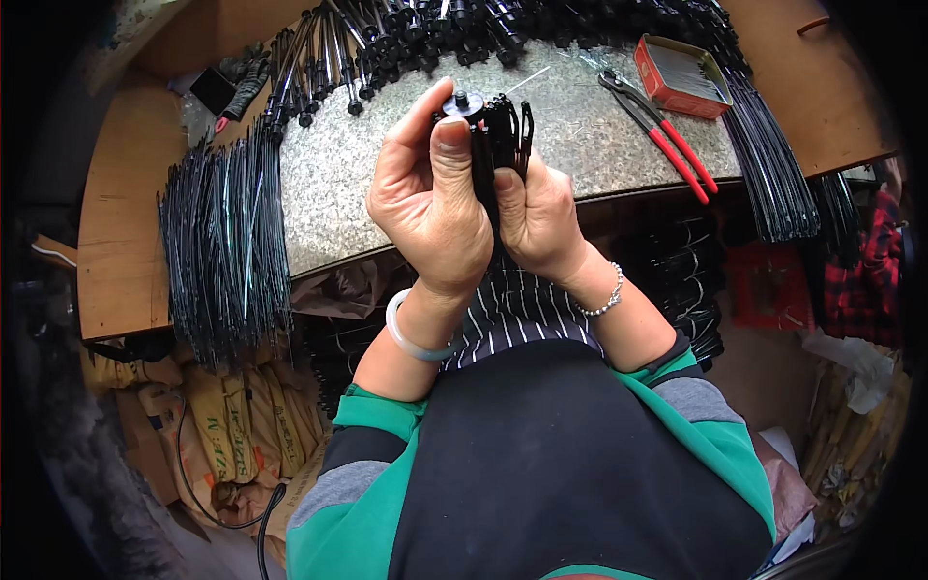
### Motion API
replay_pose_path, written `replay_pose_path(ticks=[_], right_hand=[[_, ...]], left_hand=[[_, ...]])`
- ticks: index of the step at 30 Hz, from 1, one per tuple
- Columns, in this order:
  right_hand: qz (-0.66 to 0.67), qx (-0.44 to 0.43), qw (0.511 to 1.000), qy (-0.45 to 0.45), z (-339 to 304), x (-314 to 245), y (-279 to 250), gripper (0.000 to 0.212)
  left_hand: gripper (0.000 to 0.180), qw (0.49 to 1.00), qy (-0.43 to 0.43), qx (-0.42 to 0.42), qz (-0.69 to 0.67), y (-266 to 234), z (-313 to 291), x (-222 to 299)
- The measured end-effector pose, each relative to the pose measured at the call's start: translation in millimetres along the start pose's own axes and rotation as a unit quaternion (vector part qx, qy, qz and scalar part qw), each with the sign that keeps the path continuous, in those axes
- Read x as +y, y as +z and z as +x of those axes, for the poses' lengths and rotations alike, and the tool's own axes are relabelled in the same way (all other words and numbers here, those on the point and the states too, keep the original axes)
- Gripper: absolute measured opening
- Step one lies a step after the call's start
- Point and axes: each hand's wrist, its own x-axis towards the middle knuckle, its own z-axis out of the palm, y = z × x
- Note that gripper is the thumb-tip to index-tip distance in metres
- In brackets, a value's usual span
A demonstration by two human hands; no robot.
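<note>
Both my hands are raised together over the near edge of the speckled stone worktop [333, 184]. My left hand [435, 198] is closed, its thumb and fingers about a grey round disc with a black knob [462, 102]. Just beside the disc, an upright bunch of black umbrella ribs [505, 130] shows its looped ends at the top. Lower down, my right hand [543, 213] is wrapped round this bunch, with the thumb pressed on its front. My palms hide the bunch's middle, and its lower part runs down toward my striped apron.
Red-handled pliers [667, 140] lie right of my hands, next to a red box of thin pins [684, 75]. Long black ribs hang over the edge at left [227, 242] and right [768, 159]. Black umbrella shafts [416, 39] are heaped along the back. Sacks [232, 416] lie below left.
</note>
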Motion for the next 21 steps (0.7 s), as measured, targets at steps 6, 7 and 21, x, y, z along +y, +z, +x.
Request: replay_pose_path(ticks=[6, 7, 21], right_hand=[[0.008, -0.031, 0.999, 0.030, 1, 5, -3, 0.025], [0.003, -0.036, 0.999, 0.030, 1, 4, -3, 0.023], [-0.068, 0.103, 0.987, -0.106, 5, -12, -4, 0.019]], left_hand=[[0.042, 0.944, -0.208, -0.141, -0.212, -20, 22, -2], [0.042, 0.945, -0.208, -0.141, -0.210, -21, 21, -4], [0.028, 0.995, -0.046, -0.023, -0.085, -7, 7, 1]])
